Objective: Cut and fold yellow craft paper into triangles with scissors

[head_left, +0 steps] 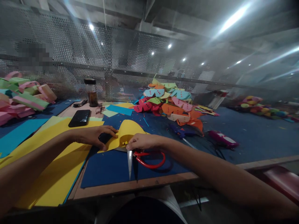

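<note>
A curled piece of yellow paper (pixel 130 127) stands bent over on the blue work surface in front of me. My left hand (pixel 93 136) is open at its left side, thumb and fingers spread, fingertips touching its edge. My right hand (pixel 144 141) is closed at the paper's near right edge, thumb and finger pinched together there. Beneath those fingers hang scissors (pixel 149 160) with red handles, their blades parted and pointing toward me. Small dark marks show inside the paper's curl; the fingers partly hide them.
Large yellow sheets (pixel 58 168) lie at left, with a black phone (pixel 79 118) on them. Behind stands a lidded jar (pixel 92 93). Cut colored paper shapes (pixel 173 102) are heaped at centre back. A blue glue gun (pixel 182 131) and purple object (pixel 223 139) lie at right.
</note>
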`<action>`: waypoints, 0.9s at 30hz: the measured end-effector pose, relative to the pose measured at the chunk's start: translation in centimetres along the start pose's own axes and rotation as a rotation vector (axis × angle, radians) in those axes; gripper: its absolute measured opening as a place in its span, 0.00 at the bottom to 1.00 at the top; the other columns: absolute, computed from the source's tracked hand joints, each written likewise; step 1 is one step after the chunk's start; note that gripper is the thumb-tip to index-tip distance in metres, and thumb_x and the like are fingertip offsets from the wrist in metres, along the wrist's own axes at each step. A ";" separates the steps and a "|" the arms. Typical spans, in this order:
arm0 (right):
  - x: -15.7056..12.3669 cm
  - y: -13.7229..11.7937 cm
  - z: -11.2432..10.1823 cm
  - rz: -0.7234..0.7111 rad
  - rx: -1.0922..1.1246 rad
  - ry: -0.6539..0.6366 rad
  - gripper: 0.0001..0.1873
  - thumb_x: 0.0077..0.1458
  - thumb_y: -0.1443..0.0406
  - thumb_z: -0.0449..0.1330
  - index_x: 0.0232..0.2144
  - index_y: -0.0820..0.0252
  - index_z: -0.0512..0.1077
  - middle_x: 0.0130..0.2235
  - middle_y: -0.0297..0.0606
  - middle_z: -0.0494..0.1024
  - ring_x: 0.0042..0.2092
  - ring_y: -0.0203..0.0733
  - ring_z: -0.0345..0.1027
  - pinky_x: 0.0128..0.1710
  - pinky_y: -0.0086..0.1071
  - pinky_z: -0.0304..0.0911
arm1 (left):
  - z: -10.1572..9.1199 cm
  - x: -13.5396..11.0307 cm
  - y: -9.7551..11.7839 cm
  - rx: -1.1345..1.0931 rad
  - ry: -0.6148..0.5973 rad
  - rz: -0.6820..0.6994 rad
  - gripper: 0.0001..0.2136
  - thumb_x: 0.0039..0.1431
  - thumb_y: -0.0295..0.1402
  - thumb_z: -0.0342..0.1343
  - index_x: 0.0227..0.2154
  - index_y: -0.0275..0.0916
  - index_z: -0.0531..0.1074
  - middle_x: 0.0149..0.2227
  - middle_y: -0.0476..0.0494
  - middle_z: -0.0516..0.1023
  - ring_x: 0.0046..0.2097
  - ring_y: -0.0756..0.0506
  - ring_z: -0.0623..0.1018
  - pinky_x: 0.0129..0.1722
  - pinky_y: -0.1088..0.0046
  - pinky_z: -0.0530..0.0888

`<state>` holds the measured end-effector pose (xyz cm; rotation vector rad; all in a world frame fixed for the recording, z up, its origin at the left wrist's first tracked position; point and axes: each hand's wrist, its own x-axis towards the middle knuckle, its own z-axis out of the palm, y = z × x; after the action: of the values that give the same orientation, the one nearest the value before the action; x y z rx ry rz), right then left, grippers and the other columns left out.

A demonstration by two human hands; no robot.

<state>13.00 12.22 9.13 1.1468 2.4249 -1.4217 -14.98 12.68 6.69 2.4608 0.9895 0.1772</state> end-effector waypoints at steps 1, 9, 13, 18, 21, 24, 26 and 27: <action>0.0 0.0 0.0 -0.002 -0.006 0.005 0.18 0.58 0.60 0.59 0.20 0.62 0.65 0.19 0.25 0.61 0.22 0.29 0.50 0.23 0.27 0.47 | 0.0 0.0 0.0 -0.005 -0.002 -0.001 0.29 0.55 0.49 0.65 0.59 0.49 0.71 0.69 0.39 0.62 0.70 0.34 0.59 0.68 0.51 0.58; 0.4 -0.1 0.2 0.025 0.035 0.019 0.17 0.58 0.62 0.59 0.20 0.62 0.65 0.18 0.25 0.59 0.22 0.29 0.51 0.23 0.26 0.48 | 0.0 0.0 0.1 0.012 0.011 -0.016 0.29 0.54 0.50 0.65 0.57 0.48 0.72 0.69 0.40 0.63 0.70 0.34 0.60 0.67 0.54 0.60; 0.3 0.0 0.2 0.003 0.034 -0.001 0.17 0.58 0.60 0.59 0.20 0.62 0.65 0.19 0.25 0.60 0.23 0.30 0.51 0.24 0.27 0.47 | 0.0 0.0 0.1 0.011 0.013 -0.007 0.29 0.54 0.49 0.65 0.58 0.48 0.72 0.68 0.40 0.64 0.70 0.33 0.61 0.67 0.53 0.61; 0.2 0.3 0.1 -0.008 0.016 -0.004 0.18 0.59 0.60 0.59 0.20 0.62 0.65 0.19 0.25 0.59 0.22 0.29 0.50 0.24 0.27 0.46 | -0.2 0.0 0.2 0.032 0.004 -0.004 0.28 0.56 0.50 0.64 0.58 0.49 0.71 0.69 0.41 0.63 0.70 0.35 0.61 0.67 0.54 0.61; 0.2 0.2 0.1 -0.006 0.012 -0.007 0.18 0.60 0.60 0.59 0.20 0.62 0.63 0.19 0.25 0.59 0.22 0.28 0.49 0.24 0.27 0.46 | 0.0 0.3 0.2 0.014 0.037 0.004 0.23 0.61 0.50 0.59 0.56 0.46 0.73 0.66 0.41 0.67 0.68 0.38 0.65 0.66 0.59 0.61; 0.1 0.0 0.2 -0.011 0.028 -0.021 0.18 0.60 0.61 0.58 0.20 0.62 0.64 0.19 0.24 0.58 0.22 0.28 0.49 0.23 0.26 0.45 | 0.7 0.9 0.2 0.036 0.139 -0.028 0.24 0.62 0.51 0.56 0.55 0.44 0.72 0.63 0.40 0.71 0.65 0.38 0.69 0.65 0.62 0.64; 0.1 0.0 0.2 -0.007 0.029 -0.022 0.17 0.60 0.61 0.58 0.20 0.62 0.65 0.19 0.25 0.59 0.22 0.29 0.50 0.23 0.26 0.46 | 1.3 1.2 0.0 0.086 0.200 -0.057 0.28 0.61 0.52 0.57 0.59 0.43 0.69 0.65 0.38 0.68 0.65 0.36 0.68 0.65 0.61 0.64; 0.0 -0.1 0.2 0.002 0.025 -0.020 0.17 0.60 0.61 0.58 0.20 0.62 0.65 0.19 0.25 0.59 0.22 0.29 0.50 0.23 0.27 0.47 | 1.6 1.4 -0.1 0.105 0.210 -0.071 0.30 0.61 0.53 0.57 0.61 0.43 0.67 0.67 0.37 0.66 0.66 0.35 0.66 0.65 0.60 0.63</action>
<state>12.87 12.09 9.10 1.1346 2.3991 -1.4596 -13.60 13.06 5.21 2.5359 1.2005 0.3744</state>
